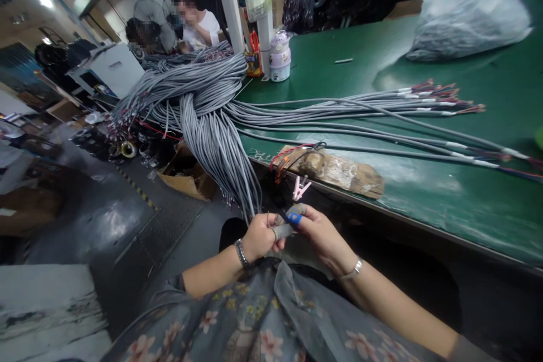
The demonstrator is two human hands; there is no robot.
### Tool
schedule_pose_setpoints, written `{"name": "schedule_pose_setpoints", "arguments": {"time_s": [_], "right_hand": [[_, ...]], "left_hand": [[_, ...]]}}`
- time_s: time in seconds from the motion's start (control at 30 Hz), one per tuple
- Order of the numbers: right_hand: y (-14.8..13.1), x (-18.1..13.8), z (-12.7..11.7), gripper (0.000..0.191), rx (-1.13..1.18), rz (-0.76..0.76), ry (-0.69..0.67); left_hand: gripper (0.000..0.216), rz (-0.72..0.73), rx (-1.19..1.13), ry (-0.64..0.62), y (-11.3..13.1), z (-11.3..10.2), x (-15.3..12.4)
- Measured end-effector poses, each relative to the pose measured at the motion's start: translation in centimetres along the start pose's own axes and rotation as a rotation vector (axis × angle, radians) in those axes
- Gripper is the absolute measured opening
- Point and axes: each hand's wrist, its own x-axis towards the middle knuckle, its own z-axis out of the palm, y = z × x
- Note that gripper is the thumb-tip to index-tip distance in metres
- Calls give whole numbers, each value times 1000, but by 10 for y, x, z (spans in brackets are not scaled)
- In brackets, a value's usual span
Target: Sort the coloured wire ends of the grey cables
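Left hand (261, 236) and right hand (319, 233) close together, grey cables (214, 130) at eleven o'clock.
Clock read from the hands. Left: fingers curled narrow, just beside lower end of hanging cables; cannot tell contents of grip, too small and partly hidden. Right: thumb, in blue wrap (295, 218), and forefinger narrowed together, near left fingers; cannot tell what, if anything, in pinch. Main bundle draped over edge of green table (445, 209); further lengths laid toward one and two o'clock, ending in white sleeves (486, 163) and coloured wires (473, 107). Pink clip (299, 189) at twelve o'clock, wooden board (360, 178) at one o'clock, plastic bag (466, 17) farther out, same direction.
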Motion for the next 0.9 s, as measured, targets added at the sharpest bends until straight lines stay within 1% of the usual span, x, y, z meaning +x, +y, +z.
{"name": "schedule_pose_setpoints", "arguments": {"time_s": [0.07,0.1,0.13,0.23,0.3,0.33,0.4,0.53,0.6,0.67,0.8,0.9], "right_hand": [[1,1,-3,37,54,10,57],[1,1,-5,37,68,5,63],[0,1,-6,38,61,-5,46],[-3,-2,-5,42,-51,-58,-73],[-4,-5,-2,41,-113,-85,-100],[-3,-5,0,40,-114,-88,-86],[1,-4,3,39,-44,-60,-23],[5,2,-1,41,233,33,136],[4,4,-7,43,331,59,177],[1,3,-12,45,333,96,132],[-3,-3,-13,43,161,122,-37],[0,-4,-8,40,61,91,-62]], "left_hand": [[36,-10,23,-6,-1,-1,-1],[36,-11,30,-4,-1,-2,-1],[36,-11,33,0,-1,-3,-1],[36,-14,46,-5,-1,-4,-1],[36,-22,56,-15,0,-4,0],[36,-24,55,-16,1,-4,0],[35,-18,40,-5,2,-4,0],[35,-20,21,13,2,-4,-1],[36,-29,17,19,2,-5,-2],[38,-20,0,32,2,-6,-2],[39,-7,-31,37,2,-6,-2],[37,-22,-37,38,2,-4,0]]}}
